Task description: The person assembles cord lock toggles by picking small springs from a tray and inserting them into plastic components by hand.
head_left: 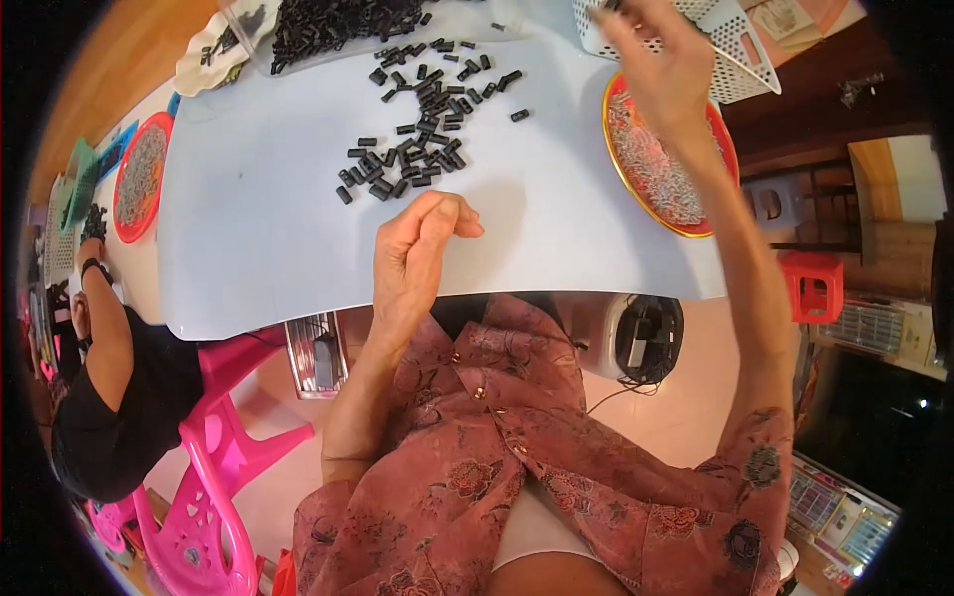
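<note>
pale table (pixel 260 219): black pieces (pixel 428 123), long axes unaligned

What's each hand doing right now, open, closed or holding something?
Left hand: curled closed; whether anything is inside cannot be told.
Right hand: over the white basket, fingers bent; its grip cannot be told.

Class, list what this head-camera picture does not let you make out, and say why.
Whether the left hand holds anything: head view, palm hidden by its curled fingers.
What the right hand grasps: head view, blurred near the top edge.
The white basket's far part: head view, cut off by the top edge.
The silvery pieces' exact shape: head view, too small.
</note>
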A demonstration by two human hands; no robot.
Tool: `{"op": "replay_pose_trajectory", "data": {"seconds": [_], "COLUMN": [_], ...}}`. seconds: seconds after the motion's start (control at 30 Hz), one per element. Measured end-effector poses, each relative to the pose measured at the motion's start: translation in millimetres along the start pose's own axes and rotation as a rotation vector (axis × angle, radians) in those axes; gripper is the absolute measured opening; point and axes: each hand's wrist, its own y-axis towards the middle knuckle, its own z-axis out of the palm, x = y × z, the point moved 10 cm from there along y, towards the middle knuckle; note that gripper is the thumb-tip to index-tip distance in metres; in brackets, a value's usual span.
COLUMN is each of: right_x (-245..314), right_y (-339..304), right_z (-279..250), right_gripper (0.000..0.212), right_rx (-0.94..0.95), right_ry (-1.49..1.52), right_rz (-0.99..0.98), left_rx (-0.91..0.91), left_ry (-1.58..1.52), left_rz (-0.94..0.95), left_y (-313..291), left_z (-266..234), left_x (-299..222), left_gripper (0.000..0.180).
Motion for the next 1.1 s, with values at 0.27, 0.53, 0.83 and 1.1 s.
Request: {"op": "replay_pose_trajectory", "data": {"seconds": [0.27, 0.53, 0.83, 1.1], "right_x": [-37.6, -56.1, -81.1, -59.0], "right_y": [32.0, -32.4, -51.3, -65.0], "right_z": [-28.2, 66.7, 81.3, 66.6], "right_gripper": [0.029, 0.016, 0.020, 0.019], "right_rx": [0.037, 0.509, 0.684, 0.455], "right_ry": [-0.976, -0.465, -0.591, -0.193], "right_rz": [-0.153, -0.052, -0.021, 0.464], "left_rx": [-0.025, -0.040, -0.037, -0.040], "left_ry": [0.108, 0.145, 0.149, 0.105], "left_rz": [-0.035, -0.034, -0.050, -0.035], "left_y": [-1.4, -2.5, -1.2, -0.4], "left_z": [1.5, -1.1, 0.0, -2.1], "left_x": [-3.6, -1.7, -1.4, 2.2], "left_gripper": [0.027, 0.027, 0.025, 0.023]}}
